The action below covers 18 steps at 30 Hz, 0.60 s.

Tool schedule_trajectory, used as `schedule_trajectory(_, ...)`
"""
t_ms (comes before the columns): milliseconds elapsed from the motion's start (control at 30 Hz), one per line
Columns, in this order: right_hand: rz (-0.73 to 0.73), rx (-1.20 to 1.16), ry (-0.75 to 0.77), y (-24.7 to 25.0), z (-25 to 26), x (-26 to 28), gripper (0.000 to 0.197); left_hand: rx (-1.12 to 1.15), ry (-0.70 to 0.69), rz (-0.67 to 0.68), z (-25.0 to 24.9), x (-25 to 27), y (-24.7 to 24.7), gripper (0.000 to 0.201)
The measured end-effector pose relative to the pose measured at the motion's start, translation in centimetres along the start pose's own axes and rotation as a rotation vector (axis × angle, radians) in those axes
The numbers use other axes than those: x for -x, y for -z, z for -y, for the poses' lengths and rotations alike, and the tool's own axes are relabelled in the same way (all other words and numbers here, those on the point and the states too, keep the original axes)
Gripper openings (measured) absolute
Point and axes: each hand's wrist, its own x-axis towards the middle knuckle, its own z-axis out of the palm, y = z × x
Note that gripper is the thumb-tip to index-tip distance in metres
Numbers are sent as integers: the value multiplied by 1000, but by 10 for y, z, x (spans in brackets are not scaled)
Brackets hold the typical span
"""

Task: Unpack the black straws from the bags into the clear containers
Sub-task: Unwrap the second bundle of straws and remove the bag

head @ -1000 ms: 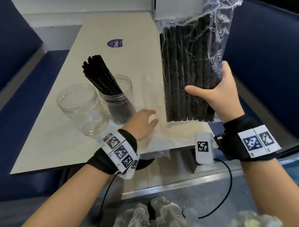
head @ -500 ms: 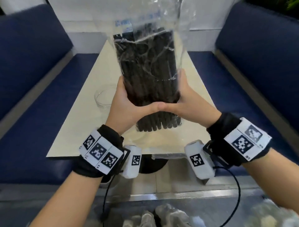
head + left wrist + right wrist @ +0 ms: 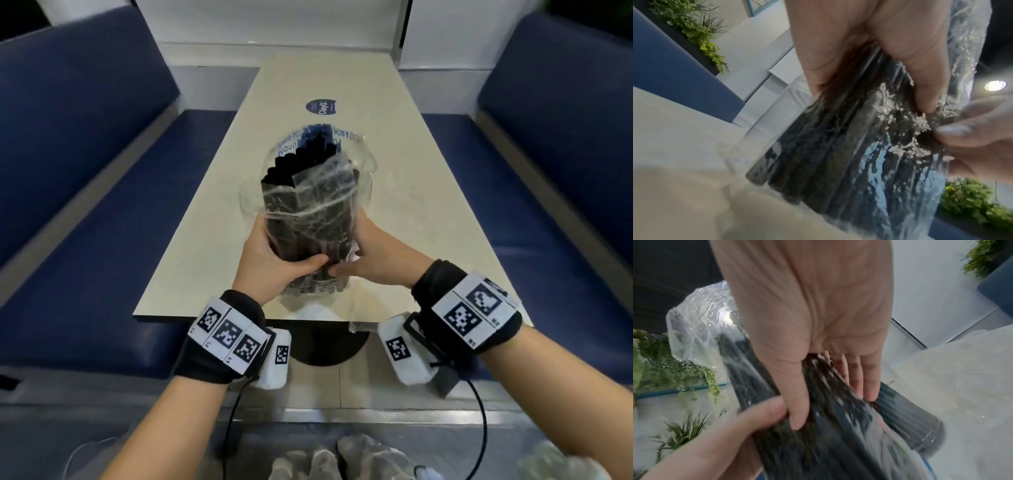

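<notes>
Both hands are wrapped around the same bag of black straws (image 3: 308, 219), held upright over the near end of the table (image 3: 411, 212), pretty much centred in front of the person. The left hand (image 3: 270, 260) comes in from the left with its thumb curled across the front of the bundle, and the right hand (image 3: 373, 260) mirrors it from the other side, thumb pointing in so the two thumb tips almost meet low on the bag. In the right wrist view you can see the right hand's fingers (image 3: 865, 382) lying straight-ish along the far side of the bag while the thumb presses the front, so it's a proper clamp. The left wrist view shows the left thumb (image 3: 920, 78) digging into the crinkled plastic.

Both forearms come up from the bottom of the head view, angled inward, wrists level with each other just short of the table edge. Each wrist has a black band with marker tags.

The bag's top is open and flared, with the straw ends poking up. Its bottom sits low near the table; can't tell whether it actually touches. The left wrist view shows a clear curved wall (image 3: 729, 160) by the bag's bottom end, too blurry to say more.

There's a round purple sticker (image 3: 321, 106) further up the table and blue bench seats (image 3: 102, 240) on either side.
</notes>
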Motion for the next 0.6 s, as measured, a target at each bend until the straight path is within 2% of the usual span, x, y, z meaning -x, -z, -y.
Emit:
schedule_trajectory(67,18,17,9,6,3,2,100,-42,30,27,8,2,0,68)
schedule_trajectory(167,-93,71,50,27,26,12,106,-85,51,42,12,4,1,72)
schedule_trajectory(267,-180,116,217,41,54,21,109,-120,58,49,11,4,1,77)
schedule_trajectory(333,-193,100,280,42,65,21,90,-131,50,56,9,4,1,74)
schedule_trajectory(433,-258,69,238,38,64,13,35,-120,42,59,8,3,0,72)
schedule_trajectory(467,-273,65,210,37,63,11,28,-122,35,62,7,4,0,71)
schedule_trajectory(600,-275,84,147,26,62,8,28,-75,-123,110,-2,7,1,86)
